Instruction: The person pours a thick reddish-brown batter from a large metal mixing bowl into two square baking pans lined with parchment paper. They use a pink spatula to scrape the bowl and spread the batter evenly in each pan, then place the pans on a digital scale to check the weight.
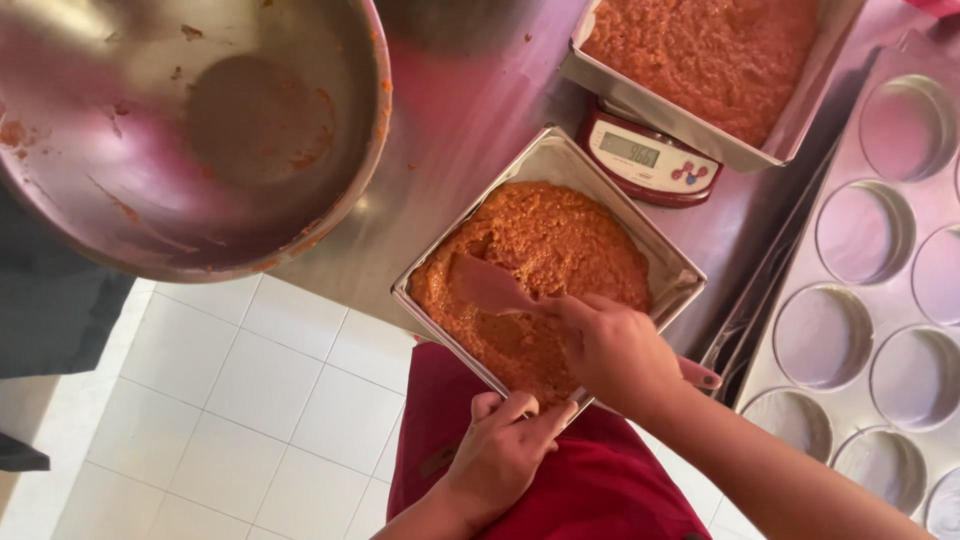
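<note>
A square paper-lined metal pan [560, 160] sits on the steel counter, filled with orange-red batter [560, 245]. My right hand [615, 350] is closed on a pink spatula [490, 287] whose blade lies flat on the batter at the left side. My left hand [505, 445] grips the pan's near edge from below. A red apron [600, 490] shows under both hands.
A large, nearly scraped-out steel mixing bowl [180, 130] overhangs the counter edge at upper left. A second batter-filled pan [700, 55] rests on a red and white kitchen scale [650, 160]. A muffin tray [880, 280] with round cups lies on the right. White floor tiles [250, 400] lie below.
</note>
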